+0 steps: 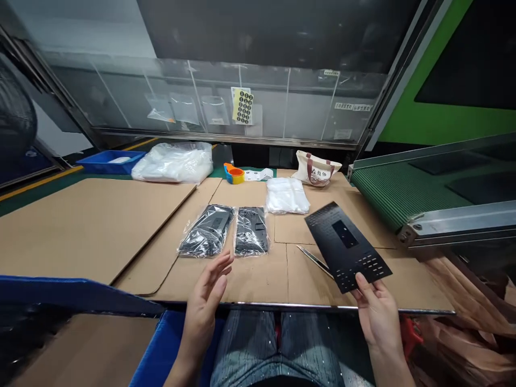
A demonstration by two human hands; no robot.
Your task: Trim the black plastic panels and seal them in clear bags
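Between thumb and fingers, my right hand [374,309] grips the lower end of a flat black perforated panel [342,242], tilted above the table's right part. Partly covered by that panel, a slim pointed metal tool [314,260] lies on the cardboard; its exact kind is hidden. My left hand [207,295] is raised at the front edge with its fingers apart and nothing in it. Just beyond it lie black parts in clear plastic bags, a left bagged stack [207,231] and a right bagged part [250,231]. Behind them sits a pile of clear plastic bags [287,195].
Cardboard sheets [92,226] cover the table. At the back are a blue tray [108,161], a large plastic-bag bundle [173,161], a tape roll [234,173] and a cloth pouch [316,169]. A green conveyor belt [395,185] stands right; a blue bin [153,349] is front left.
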